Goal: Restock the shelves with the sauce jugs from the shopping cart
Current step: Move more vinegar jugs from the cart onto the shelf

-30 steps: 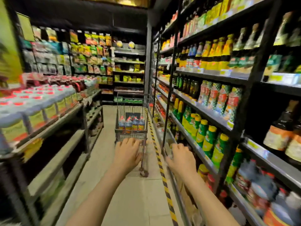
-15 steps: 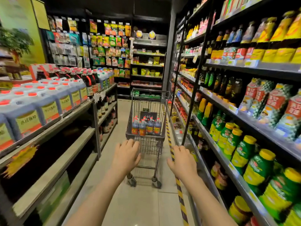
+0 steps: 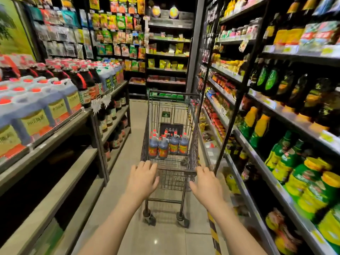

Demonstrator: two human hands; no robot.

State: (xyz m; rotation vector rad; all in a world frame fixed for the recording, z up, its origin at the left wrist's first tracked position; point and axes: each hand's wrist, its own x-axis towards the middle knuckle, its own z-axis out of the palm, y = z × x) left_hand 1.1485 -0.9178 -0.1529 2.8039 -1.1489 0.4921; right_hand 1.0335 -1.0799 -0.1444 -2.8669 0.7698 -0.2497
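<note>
A wire shopping cart stands in the aisle straight ahead of me. Several dark sauce jugs with red caps and red labels stand upright in its basket. My left hand reaches out with fingers spread, its fingertips at the cart's near left edge. My right hand is likewise spread, fingertips at the near right corner. Neither hand holds anything; whether they touch the cart is unclear.
On the left, the top shelf carries pale jugs with yellow labels, and bare shelf boards lie below. The right rack is packed with green and yellow bottles. Yellow-black tape runs along the floor. More shelving closes the aisle's far end.
The cart is much nearer than before. Both hands have stretched forward to its near edge.
</note>
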